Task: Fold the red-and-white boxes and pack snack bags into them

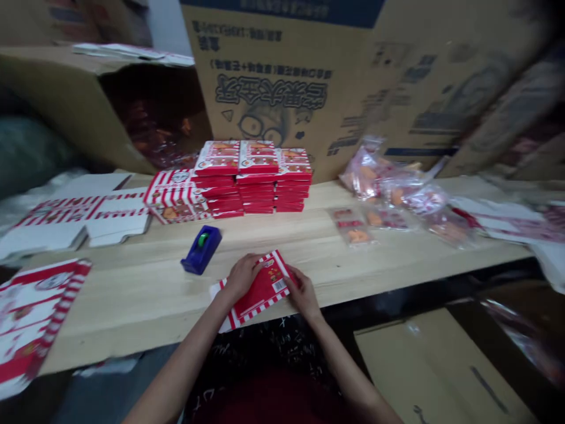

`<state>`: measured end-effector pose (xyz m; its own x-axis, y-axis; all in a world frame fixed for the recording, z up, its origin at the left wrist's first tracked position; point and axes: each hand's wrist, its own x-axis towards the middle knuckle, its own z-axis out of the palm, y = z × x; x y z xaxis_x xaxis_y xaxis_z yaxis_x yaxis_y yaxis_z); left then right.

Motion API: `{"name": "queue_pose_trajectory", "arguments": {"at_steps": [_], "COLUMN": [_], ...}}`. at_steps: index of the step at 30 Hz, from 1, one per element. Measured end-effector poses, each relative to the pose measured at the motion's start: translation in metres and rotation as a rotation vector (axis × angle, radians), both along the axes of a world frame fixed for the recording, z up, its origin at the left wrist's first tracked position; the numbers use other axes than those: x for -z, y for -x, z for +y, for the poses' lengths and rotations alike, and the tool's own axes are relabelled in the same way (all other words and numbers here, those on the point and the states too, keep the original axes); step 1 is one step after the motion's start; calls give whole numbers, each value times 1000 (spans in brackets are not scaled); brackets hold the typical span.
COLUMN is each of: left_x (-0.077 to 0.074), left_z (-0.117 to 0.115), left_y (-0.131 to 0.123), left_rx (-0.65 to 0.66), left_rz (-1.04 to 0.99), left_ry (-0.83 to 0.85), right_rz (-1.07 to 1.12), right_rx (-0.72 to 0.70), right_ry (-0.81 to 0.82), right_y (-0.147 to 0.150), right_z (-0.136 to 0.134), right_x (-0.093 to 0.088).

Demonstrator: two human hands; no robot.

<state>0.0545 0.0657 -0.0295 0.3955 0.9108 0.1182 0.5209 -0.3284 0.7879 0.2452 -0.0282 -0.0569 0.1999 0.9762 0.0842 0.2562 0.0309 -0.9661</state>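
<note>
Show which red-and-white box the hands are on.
The flat box between the left hand and right hand; the others sit stacked or apart.

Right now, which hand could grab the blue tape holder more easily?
Probably the left hand: it rests on the red-and-white carton at the edge nearer the blue tape dispenser, while the right hand sits on the far edge.

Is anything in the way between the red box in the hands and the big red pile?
No, nothing visible stands between the red-and-white striped cardboard box under the left hand and right hand and the stacked red boxes on the pale wooden table. A blue tape dispenser lies left.
</note>
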Motion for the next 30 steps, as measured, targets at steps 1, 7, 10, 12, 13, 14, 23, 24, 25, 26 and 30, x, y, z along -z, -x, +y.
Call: {"name": "queue_pose_trajectory", "arguments": {"at_steps": [1, 7, 10, 12, 13, 14, 23, 24, 25, 26, 30], "left_x": [8, 33, 29, 22, 18, 14, 0, -4, -10, -17, -51], "left_z": [2, 9, 11, 10, 9, 7, -11, -13, -16, -18, -32], "left_y": [-8, -31, -27, -23, -21, -18, -14, -17, -20, -24, -30], "left_rx": [-6, -63, -115, -142, -150, -152, -112, -114, -127, -149, -141], "left_rz": [14, 121, 194, 226, 228, 220, 83, 57, 28, -1, -180], "left_ry": [-30, -178, -293, -383, -411, -421, -336, -327, -315, -294, -28], "right_rz": [-45, -365, -518, -601, -633, -661, -780, -776, -770, -755, -458], "right_rx": [34, 216, 407, 487, 502, 505, 444, 439, 427, 403, 83], "right_ry": [-10, 5, 83, 163, 204, 239, 249, 228, 205, 177, 37], "right_y": [-2, -64, -133, -177, -194, -208, -240, -237, -232, -225, -171], "right_z": [-1, 17, 51, 72, 81, 87, 49, 37, 23, 9, -41], "right_x": [4, -11, -25, -29, -29, -28, -48, -57, -67, -77, -112]}}
